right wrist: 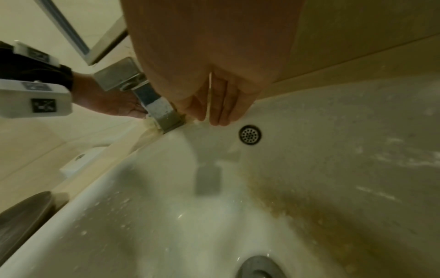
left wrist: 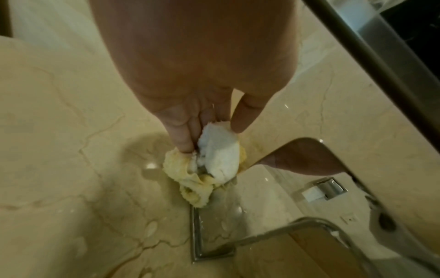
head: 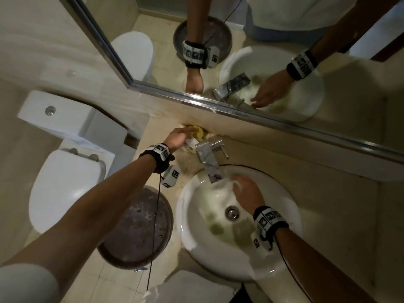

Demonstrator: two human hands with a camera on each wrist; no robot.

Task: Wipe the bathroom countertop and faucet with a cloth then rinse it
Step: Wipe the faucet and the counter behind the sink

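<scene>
A crumpled yellow and white cloth (head: 197, 132) (left wrist: 218, 161) lies on the wet beige countertop (head: 341, 215) (left wrist: 59, 150) behind the chrome faucet (head: 208, 157) (right wrist: 157, 109), against the backsplash. My left hand (head: 185, 134) (left wrist: 212, 140) pinches the cloth between thumb and fingers and presses it down on the counter. My right hand (head: 237, 180) (right wrist: 212, 120) is inside the white basin (head: 190, 237) (right wrist: 142, 225), with straight fingers just beside the spout's tip. Water appears to run from the spout onto the basin wall. Brownish stains mark the bowl.
A white toilet (head: 65, 184) and its cistern (head: 59, 119) stand left of the counter. A round brown bin lid (head: 135, 228) sits below the counter's left end. The mirror (head: 240, 40) with a metal frame runs along the back. The drain plug (head: 231, 213) is mid-basin.
</scene>
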